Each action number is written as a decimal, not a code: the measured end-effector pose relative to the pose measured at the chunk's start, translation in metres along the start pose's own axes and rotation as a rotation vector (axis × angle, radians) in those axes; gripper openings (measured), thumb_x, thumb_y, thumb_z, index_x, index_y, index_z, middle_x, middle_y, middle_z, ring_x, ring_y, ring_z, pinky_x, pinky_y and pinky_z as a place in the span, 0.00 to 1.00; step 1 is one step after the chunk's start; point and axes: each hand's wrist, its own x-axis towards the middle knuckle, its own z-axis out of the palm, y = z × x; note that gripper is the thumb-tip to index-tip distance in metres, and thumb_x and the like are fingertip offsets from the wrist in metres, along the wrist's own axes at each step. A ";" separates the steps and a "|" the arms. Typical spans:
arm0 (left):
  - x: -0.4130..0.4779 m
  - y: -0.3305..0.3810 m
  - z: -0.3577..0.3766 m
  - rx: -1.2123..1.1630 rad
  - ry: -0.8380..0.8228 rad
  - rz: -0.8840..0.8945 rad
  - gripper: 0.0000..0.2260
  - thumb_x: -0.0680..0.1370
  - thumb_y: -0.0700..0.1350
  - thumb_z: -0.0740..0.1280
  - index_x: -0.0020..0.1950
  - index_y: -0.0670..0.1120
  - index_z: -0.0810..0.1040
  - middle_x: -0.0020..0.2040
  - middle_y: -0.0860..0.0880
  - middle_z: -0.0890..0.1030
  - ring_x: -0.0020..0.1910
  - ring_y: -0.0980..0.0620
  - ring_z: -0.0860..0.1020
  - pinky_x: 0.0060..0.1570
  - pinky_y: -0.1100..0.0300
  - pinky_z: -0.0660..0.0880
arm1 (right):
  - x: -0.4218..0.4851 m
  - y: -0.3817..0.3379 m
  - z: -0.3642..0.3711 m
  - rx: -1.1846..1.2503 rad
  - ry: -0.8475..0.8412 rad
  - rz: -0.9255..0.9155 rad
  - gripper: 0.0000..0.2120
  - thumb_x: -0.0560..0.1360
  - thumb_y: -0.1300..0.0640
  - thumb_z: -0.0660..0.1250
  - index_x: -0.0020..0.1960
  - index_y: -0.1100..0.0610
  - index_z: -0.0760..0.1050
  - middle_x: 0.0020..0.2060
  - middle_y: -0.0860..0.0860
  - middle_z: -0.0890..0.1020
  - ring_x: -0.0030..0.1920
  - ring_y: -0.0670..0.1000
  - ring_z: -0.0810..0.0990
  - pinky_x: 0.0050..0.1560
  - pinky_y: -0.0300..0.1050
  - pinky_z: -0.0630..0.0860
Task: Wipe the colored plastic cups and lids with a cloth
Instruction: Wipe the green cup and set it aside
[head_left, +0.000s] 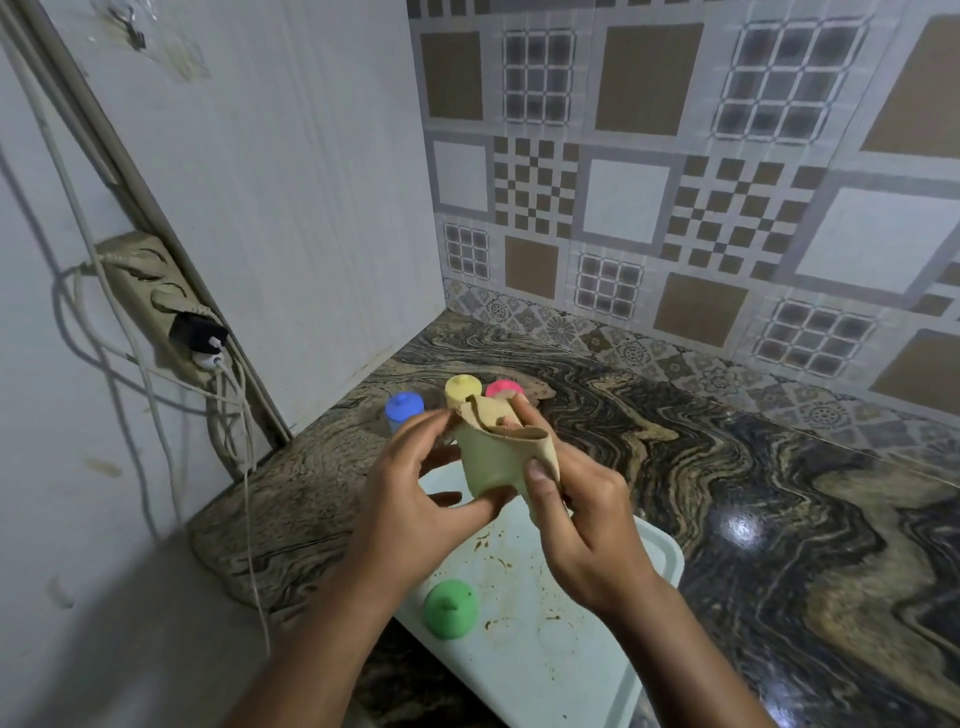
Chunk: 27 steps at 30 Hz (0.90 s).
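Left hand (410, 483) grips a pale cup (488, 462); right hand (582, 519) pinches the tan cloth (498, 415) over its rim. At six o'clock, a green lid (450, 609) sits on the tray (545, 649).

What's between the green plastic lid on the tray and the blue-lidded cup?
In the head view, the left hand, holding a pale plastic cup, lies between them.

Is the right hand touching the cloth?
Touching. Head view: the right hand pinches the cloth against the cup, with the thumb flat on the fabric.
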 end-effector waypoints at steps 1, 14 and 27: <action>0.001 0.000 -0.001 -0.027 0.013 -0.010 0.32 0.63 0.41 0.84 0.64 0.55 0.78 0.61 0.59 0.81 0.58 0.56 0.83 0.49 0.60 0.82 | -0.003 0.001 0.000 0.001 0.000 -0.025 0.20 0.83 0.57 0.57 0.71 0.62 0.76 0.74 0.49 0.73 0.66 0.44 0.80 0.60 0.37 0.74; 0.007 -0.005 -0.012 -0.126 -0.004 -0.059 0.35 0.63 0.40 0.84 0.65 0.62 0.76 0.64 0.54 0.80 0.58 0.51 0.82 0.49 0.66 0.79 | -0.055 0.020 -0.003 0.283 0.027 0.219 0.16 0.84 0.48 0.59 0.56 0.49 0.85 0.51 0.51 0.87 0.42 0.49 0.82 0.40 0.51 0.81; -0.007 -0.013 0.005 -0.025 -0.152 -0.092 0.41 0.66 0.38 0.83 0.68 0.67 0.68 0.68 0.63 0.73 0.62 0.64 0.78 0.50 0.58 0.83 | -0.013 0.006 -0.005 0.498 0.228 0.426 0.27 0.78 0.37 0.63 0.48 0.63 0.80 0.34 0.61 0.78 0.36 0.54 0.75 0.33 0.52 0.72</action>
